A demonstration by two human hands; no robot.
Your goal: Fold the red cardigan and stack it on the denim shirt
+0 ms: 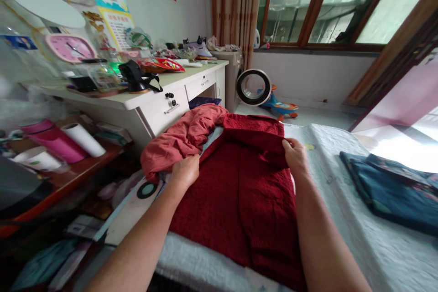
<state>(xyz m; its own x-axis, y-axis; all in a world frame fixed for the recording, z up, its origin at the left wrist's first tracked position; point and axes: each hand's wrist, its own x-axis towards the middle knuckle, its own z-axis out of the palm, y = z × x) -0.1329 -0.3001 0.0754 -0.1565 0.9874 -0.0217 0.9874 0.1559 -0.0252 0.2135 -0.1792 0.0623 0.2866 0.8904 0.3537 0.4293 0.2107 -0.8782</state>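
Observation:
A dark red garment (222,191) of textured cloth lies spread over the bed, a long crease running down its middle; whether it is a top or trousers I cannot tell. My left hand (186,171) is closed on its left edge. On the opposite edge, my right hand (296,155) pinches the cloth between thumb and fingers. Between both hands a band of the garment is lifted and folded over, with its far part flat beyond. Just past my left hand is a crumpled coral-pink cloth (185,134), close to the garment's left side.
Folded dark blue clothing (393,187) lies at right on the pale quilted bed cover (328,169). A cluttered white desk (164,112) stands at left, beside a low shelf with a pink flask (53,141). Beyond the bed are a washing machine with its round door (253,87) open and a blue-orange ride-on toy (280,106).

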